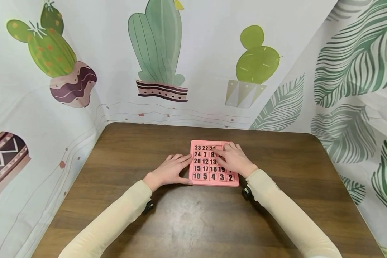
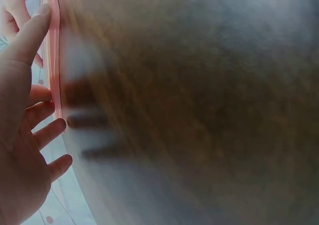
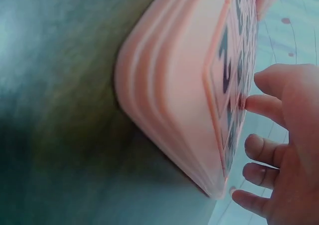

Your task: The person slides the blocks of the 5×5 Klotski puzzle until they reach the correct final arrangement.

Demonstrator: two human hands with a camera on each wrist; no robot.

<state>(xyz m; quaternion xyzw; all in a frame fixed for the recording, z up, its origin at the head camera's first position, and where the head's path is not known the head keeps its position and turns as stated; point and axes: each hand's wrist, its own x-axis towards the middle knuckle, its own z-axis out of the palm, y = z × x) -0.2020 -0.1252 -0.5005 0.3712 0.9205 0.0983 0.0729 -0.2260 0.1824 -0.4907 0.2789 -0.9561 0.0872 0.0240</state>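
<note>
A pink number slide puzzle (image 1: pixel 209 169) lies flat on the table, its square tiles printed with black numbers. To the right of the 21 tile in the top row, a pink spot without a number shows. My left hand (image 1: pixel 170 171) steadies the puzzle's left side, fingers extended along the edge and thumb at the near corner. Over the upper right tiles is my right hand (image 1: pixel 236 160), its index fingertip on the tile face in the right wrist view and the other fingers loosely bent. It hides several tiles. The puzzle's ridged pink side (image 3: pixel 169 65) fills the right wrist view.
The brown wooden table (image 1: pixel 187 222) extends around the puzzle on all sides. Behind it hangs a white backdrop (image 1: pixel 209 64) with cactus and leaf prints, meeting the table's far edge. Dark wrist cameras (image 1: pixel 247 192) sit under both sleeves.
</note>
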